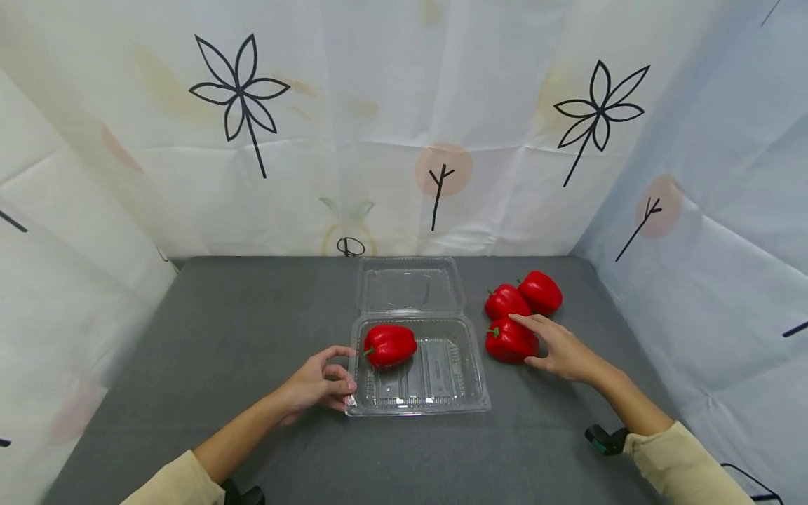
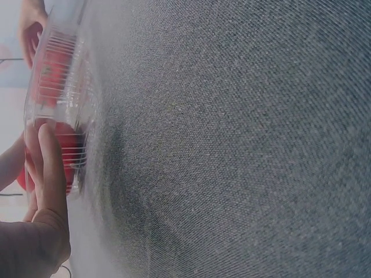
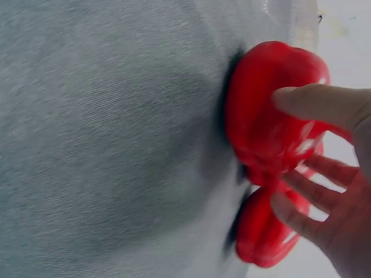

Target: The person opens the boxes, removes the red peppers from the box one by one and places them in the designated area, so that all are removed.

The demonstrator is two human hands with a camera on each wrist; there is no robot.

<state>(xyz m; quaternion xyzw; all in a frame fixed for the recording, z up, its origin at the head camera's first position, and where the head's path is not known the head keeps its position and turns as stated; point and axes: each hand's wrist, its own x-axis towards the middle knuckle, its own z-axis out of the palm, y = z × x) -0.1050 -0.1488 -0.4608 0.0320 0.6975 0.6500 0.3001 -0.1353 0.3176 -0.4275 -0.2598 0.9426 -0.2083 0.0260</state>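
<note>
A clear plastic clamshell container (image 1: 445, 368) lies with its lid (image 1: 409, 284) folded back, away from me. One red bell pepper (image 1: 391, 345) sits in the left part of its base, stem pointing left. My left hand (image 1: 311, 384) holds the container's left edge, fingers along the outer wall in the left wrist view. To the right of the container, my right hand (image 1: 564, 352) spreads its thumb and fingers around the nearest red bell pepper (image 1: 507, 342). In the right wrist view its thumb overlaps that pepper (image 3: 266, 104); firm contact cannot be made out.
Two more red bell peppers (image 1: 505, 301) lie just behind the one at my right hand, close together. A dark grey cloth (image 1: 252, 315) covers the table. White printed curtains (image 1: 391, 126) stand along the back and both sides.
</note>
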